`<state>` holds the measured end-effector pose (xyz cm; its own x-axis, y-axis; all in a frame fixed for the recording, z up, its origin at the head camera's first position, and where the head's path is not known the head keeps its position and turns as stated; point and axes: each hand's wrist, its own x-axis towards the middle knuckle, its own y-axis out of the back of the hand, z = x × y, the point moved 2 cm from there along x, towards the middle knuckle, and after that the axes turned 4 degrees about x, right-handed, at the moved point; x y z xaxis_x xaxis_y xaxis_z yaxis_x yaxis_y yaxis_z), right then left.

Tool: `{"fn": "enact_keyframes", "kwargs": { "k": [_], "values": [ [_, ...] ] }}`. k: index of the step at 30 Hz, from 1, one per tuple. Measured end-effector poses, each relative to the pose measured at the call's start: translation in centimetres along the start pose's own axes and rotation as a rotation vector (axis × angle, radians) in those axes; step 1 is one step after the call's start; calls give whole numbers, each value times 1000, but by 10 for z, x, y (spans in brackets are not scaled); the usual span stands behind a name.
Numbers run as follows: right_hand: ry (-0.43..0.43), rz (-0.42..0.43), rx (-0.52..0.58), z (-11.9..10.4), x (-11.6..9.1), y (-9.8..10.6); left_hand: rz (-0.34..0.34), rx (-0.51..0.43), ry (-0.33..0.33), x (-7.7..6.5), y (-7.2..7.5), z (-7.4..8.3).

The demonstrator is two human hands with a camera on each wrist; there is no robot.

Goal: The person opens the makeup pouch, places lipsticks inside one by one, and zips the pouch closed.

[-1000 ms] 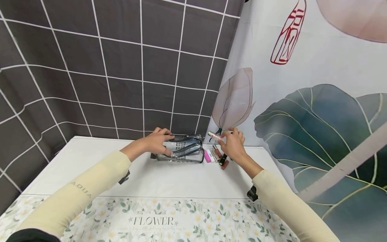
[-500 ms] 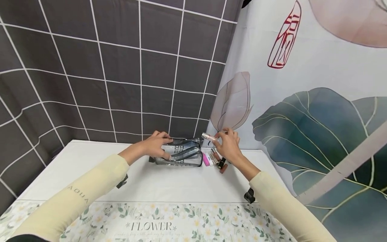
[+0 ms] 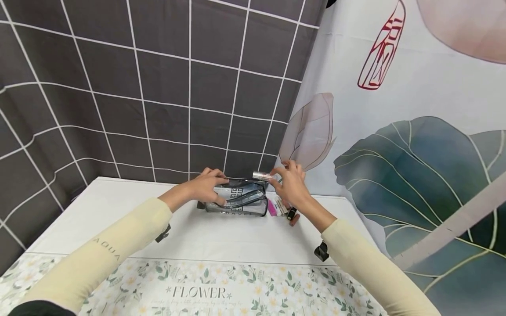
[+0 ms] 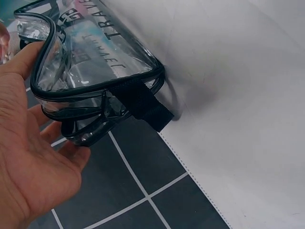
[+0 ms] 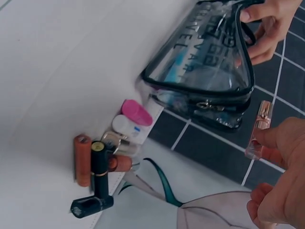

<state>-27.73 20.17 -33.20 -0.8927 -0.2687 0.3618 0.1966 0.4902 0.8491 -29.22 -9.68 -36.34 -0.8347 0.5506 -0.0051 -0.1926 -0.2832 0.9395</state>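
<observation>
A clear toiletry bag (image 3: 242, 202) with black piping and printed lettering lies near the back edge of the white table. My left hand (image 3: 203, 188) grips its upper edges at the left end, thumb on the near side and fingers on the far side, as the left wrist view also shows. Between thumb and fingertips, my right hand (image 3: 291, 184) pinches a slim, shiny rose-gold lipstick tube (image 5: 263, 114) with a see-through lower end. It is held up at the bag's right end, close by a zipper pull (image 5: 205, 105).
Right of the bag lie small cosmetics: a pink piece (image 5: 137, 112), a white round-ended one (image 5: 126, 125), black tubes (image 5: 99, 164) and a brown-orange tube (image 5: 82, 160). Dark gridded cloth (image 3: 158, 79) hangs behind the table (image 3: 221, 241); a flowered mat (image 3: 189, 272) covers the front.
My right hand has moved left with the lipstick tube, from above the loose cosmetics to the bag's right end. My left hand keeps its grip on the bag.
</observation>
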Motion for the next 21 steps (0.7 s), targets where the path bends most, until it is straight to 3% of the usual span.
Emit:
{"fn": "enact_keyframes", "kwargs": {
  "k": [10, 21],
  "values": [
    [82, -23, -21, -17, -2, -12, -12, 1, 8, 3, 0, 1],
    [86, -70, -39, -27, 0, -25, -13, 12, 10, 3, 2, 2]
  ]
}}
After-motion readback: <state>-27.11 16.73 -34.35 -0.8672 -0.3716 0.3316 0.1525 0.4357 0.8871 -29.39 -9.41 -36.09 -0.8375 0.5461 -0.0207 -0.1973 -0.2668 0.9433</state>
